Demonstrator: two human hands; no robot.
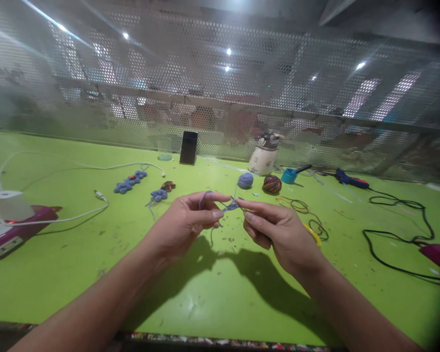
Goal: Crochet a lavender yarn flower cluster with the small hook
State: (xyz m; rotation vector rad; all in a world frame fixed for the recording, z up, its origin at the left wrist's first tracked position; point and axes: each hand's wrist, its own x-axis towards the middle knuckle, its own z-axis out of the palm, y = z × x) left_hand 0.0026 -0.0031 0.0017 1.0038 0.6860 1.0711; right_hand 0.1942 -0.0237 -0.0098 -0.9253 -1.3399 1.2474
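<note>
My left hand [192, 212] is closed, pinching a small piece of blue crochet work [230, 207], with a strand of blue yarn looped over its index finger. In my right hand [274, 227] is a thin crochet hook [238, 199], its tip meeting the piece; most of the hook is hidden by my fingers. Beyond the hands lies a blue yarn ball [245, 180], from which a strand runs down to the work. A dark multicoloured yarn ball [271, 184] sits to its right. Partly behind my right wrist shows a yellow curved object [313, 235].
On the green table [190, 308] lie blue crocheted flowers [130, 182] and a smaller blue-and-dark pair [160, 194]. A phone [188, 147], a white bottle [263, 155] and a blue holder [289, 175] stand at the back. A purple power strip [40, 217] is left; a glue gun [351, 180] lies right.
</note>
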